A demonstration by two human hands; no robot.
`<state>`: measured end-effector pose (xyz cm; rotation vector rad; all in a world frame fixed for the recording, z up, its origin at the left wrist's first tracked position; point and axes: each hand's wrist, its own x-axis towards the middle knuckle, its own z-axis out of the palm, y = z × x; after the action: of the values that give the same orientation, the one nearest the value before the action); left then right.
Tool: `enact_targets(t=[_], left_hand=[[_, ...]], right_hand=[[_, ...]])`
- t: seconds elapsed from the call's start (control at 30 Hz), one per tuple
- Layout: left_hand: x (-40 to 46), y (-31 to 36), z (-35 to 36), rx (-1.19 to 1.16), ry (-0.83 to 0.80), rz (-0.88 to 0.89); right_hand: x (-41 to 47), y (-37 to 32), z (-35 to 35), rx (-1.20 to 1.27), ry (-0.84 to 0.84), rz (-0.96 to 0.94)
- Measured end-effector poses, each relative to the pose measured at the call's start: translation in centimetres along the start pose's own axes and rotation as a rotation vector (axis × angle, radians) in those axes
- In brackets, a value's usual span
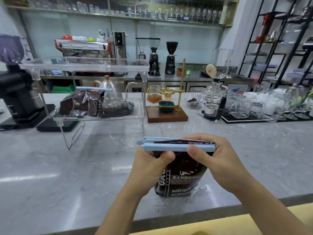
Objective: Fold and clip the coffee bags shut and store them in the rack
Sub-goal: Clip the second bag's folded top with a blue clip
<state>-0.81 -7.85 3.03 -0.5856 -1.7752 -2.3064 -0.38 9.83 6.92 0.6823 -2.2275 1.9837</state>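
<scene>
A dark coffee bag [183,177] is stood upright on the near part of the grey counter [84,167]. Its folded top is caught in a pale blue clip [169,146], pinched by the right hand [218,160]. The bag is gripped below by the left hand [150,165]. Far left, a clipped bag [81,103] is held in the clear rack [88,65].

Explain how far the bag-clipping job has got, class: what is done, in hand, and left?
Done: one clipped bag lies on the clear rack's lower shelf. In hand: the left hand and right hand hold a blue clip over the folded top of the second bag; its left end looks unlatched. Left: latching it and racking this bag.
</scene>
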Motion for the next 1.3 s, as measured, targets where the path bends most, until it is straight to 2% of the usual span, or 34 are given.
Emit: enact_targets(t=[0.13,0.3,0.47,0.77,1.3], left_hand=[[0.0,-0.1,0.3,0.01,0.025,0.01],[-0.1,-0.2,1.0,-0.001,0.113,0.04],[-0.2,-0.6,1.0,-0.156,0.3,0.035],[-0.5,0.6,1.6,-0.348,0.34,-0.029],[-0.8,0.8,1.7,-0.181,0.395,0.094]], right_hand=[[0.1,0.1,0.1,0.038,0.038,0.014],[0.2,0.0,0.1,-0.03,0.064,-0.012],[0.4,-0.1,-0.4,-0.059,0.088,0.001],[0.4,-0.1,-0.5,-0.063,0.084,-0.017],[0.5,0.4,-0.4,-0.002,0.089,0.008]])
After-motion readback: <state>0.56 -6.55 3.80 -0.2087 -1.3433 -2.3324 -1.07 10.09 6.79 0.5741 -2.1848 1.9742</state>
